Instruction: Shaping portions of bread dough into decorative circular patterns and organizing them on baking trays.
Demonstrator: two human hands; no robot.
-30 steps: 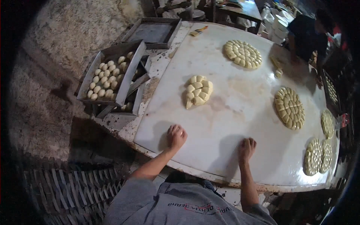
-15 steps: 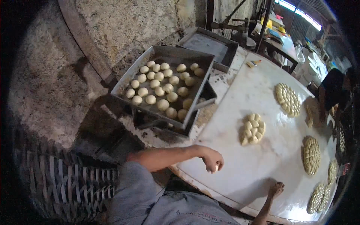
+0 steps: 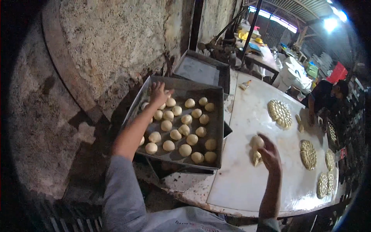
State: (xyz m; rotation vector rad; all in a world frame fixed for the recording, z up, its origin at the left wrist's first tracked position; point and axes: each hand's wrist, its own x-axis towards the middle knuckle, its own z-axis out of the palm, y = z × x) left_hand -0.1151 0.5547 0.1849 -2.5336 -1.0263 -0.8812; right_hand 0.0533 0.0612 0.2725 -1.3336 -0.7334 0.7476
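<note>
My left hand is inside the metal tray of round dough balls, fingers spread at its far left, fingertips at a ball there. My right hand is closed on a smooth pale dough ball over the marble slab. Beneath that hand a segmented dough piece is partly hidden.
An empty tray stands behind the full one against a rough wall. A brush and flat segmented dough rounds lie on the slab. A person leans at the far right edge, near white buckets and a cluttered table.
My view has swung left toward the trays. My left hand has moved from the slab into the tray; my right hand has moved to the segmented piece, now with a dough ball in it.
</note>
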